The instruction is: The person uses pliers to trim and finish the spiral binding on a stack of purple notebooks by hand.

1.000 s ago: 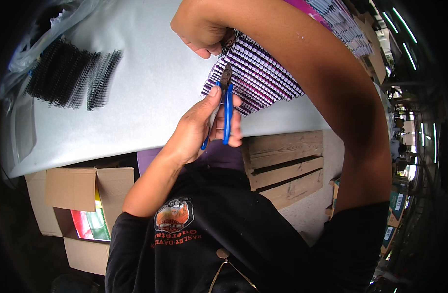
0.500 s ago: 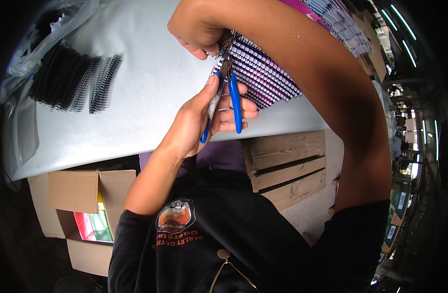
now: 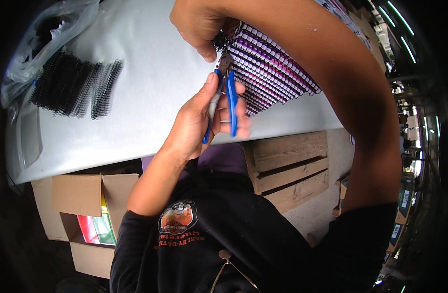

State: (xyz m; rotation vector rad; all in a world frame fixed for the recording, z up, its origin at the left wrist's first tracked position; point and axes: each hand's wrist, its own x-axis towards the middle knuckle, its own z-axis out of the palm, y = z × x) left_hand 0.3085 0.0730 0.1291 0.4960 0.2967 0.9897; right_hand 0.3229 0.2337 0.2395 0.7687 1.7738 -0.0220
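Observation:
My left hand [image 3: 197, 122] grips blue-handled pliers [image 3: 231, 105], whose jaws point up at the black wire binding on the near-left corner of a stack of purple and white wire-bound booklets [image 3: 275, 71]. My right hand [image 3: 197, 27] reaches across from the right and pinches that same corner of the stack just above the jaws. The stack lies fanned on a white table [image 3: 150, 73]. The fingers of my left hand on the handles are blurred.
Loose black wire binding combs [image 3: 70, 90] lie in a pile at the table's left, beside a clear plastic bag [image 3: 53, 34]. Under the table stand an open cardboard box [image 3: 80, 195] with colourful contents and a wooden pallet [image 3: 292, 166].
My left hand has shifted the pliers slightly right and up toward the binding, and its fingers have moved on the handles. My right hand stays on the stack's corner.

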